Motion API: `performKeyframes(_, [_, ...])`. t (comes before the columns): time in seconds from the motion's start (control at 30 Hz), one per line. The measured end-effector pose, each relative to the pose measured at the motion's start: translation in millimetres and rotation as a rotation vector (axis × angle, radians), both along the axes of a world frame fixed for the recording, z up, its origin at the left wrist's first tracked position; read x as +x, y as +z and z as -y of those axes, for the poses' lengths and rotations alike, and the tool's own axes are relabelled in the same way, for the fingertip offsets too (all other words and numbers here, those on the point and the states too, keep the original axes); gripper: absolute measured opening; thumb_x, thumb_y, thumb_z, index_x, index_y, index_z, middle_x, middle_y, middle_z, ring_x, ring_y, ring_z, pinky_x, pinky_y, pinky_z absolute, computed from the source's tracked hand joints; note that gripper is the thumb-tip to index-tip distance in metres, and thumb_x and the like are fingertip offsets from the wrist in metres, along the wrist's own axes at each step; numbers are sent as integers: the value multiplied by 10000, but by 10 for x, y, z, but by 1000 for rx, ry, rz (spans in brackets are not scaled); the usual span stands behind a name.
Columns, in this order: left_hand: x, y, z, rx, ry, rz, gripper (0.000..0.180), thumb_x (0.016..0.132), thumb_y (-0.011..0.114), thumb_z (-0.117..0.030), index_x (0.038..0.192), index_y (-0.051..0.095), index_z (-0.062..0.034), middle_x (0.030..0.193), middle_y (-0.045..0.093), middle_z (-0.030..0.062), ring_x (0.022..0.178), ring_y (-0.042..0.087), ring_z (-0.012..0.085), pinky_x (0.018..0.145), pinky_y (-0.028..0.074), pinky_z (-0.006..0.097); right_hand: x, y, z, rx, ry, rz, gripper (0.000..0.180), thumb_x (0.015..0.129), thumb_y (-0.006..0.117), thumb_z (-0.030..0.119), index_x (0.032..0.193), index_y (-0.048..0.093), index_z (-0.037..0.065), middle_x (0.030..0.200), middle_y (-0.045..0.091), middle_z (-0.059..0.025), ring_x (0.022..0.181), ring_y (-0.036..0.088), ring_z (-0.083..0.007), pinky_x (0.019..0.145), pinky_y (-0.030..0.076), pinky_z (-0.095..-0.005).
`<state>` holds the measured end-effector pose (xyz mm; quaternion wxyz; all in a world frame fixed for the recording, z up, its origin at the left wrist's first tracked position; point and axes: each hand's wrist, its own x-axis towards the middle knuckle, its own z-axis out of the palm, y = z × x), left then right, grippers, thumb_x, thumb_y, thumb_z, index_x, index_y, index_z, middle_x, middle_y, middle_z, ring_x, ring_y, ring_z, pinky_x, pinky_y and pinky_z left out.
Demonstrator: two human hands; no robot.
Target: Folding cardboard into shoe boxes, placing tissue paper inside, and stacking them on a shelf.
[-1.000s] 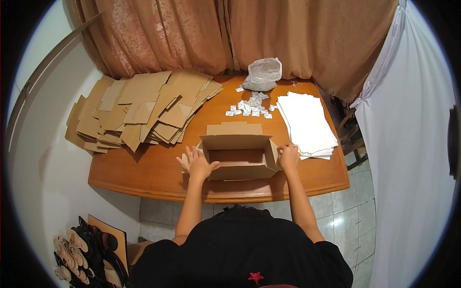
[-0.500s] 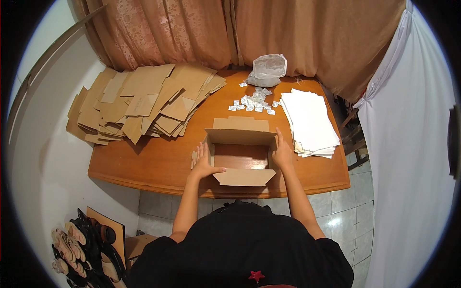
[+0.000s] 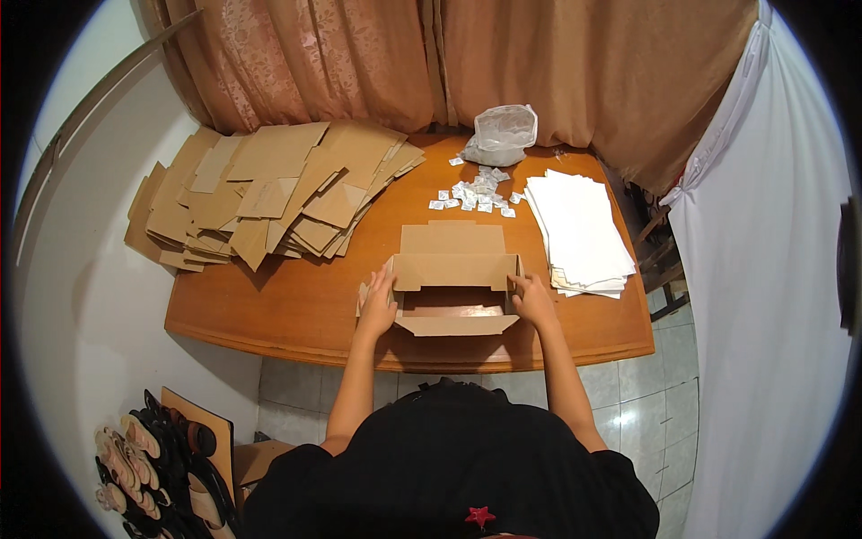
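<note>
Peach curtains hang behind a brown wooden surface (image 3: 296, 310). At its left lies a fanned heap of flat brown cardboard blanks (image 3: 260, 193). The left hand (image 3: 378, 305) lies flat against the left end of an open brown cardboard box (image 3: 453, 280), near the front edge, long axis running left to right, mouth upward. The right hand (image 3: 533, 301) presses its right end, grip loose. Beyond sits a stack of white sheets (image 3: 579, 234).

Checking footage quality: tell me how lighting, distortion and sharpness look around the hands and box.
Head view: fisheye bends the table edge; warm, even light, soft shadow inside the cardboard box; left hand and right hand sharp, no glare.
</note>
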<state>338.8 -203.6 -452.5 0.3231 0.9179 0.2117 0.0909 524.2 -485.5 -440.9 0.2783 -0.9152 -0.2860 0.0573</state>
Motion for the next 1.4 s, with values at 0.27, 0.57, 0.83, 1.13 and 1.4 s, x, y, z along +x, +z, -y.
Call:
performKeyframes(0.27, [163, 336, 234, -43, -61, -244, 1025, 583, 658, -628, 1360, 323, -49, 1474, 28, 193, 1365, -41, 330, 1005, -9, 623, -1, -362, 27, 145, -544, 286, 445, 803, 580, 289, 1162, 527, 31, 1141, 477, -223, 1030, 496, -332, 874, 416, -370])
performKeyframes(0.57, [168, 151, 396, 84, -171, -326, 1312, 418, 685, -715, 1397, 174, -7, 1471, -22, 202, 1357, -101, 344, 989, -130, 602, 207, -195, 448, 1053, -351, -691, 506, 926, 337, 448, 1045, 581, 20, 1000, 615, -79, 912, 572, -156, 802, 437, -309])
performKeyframes(0.83, [302, 326, 515, 9, -303, -265, 1022, 331, 778, -582, 1230, 538, -162, 1477, -34, 183, 1331, -158, 403, 986, -126, 613, 1, -82, -189, 457, 62, 39, 385, 772, 648, 176, 1124, 555, 50, 1324, 371, -144, 1184, 407, -296, 969, 349, -408])
performKeyframes(1.13, [354, 88, 434, 73, -253, -262, 1163, 285, 767, -621, 1304, 457, -155, 1448, -131, 236, 1308, -207, 429, 984, -133, 602, -187, 148, -514, -2, -115, 131, 845, 626, 757, 107, 1327, 284, 94, 1367, 258, -173, 1118, 448, -392, 890, 438, -435])
performKeyframes(1.4, [294, 92, 434, 77, -233, -183, 1170, 283, 782, -585, 1308, 447, -133, 1460, -105, 217, 1328, -158, 414, 1003, -105, 595, -227, 289, -624, -167, -182, 30, 858, 619, 753, 240, 1315, 276, 84, 1349, 266, -177, 1019, 499, -430, 817, 468, -459])
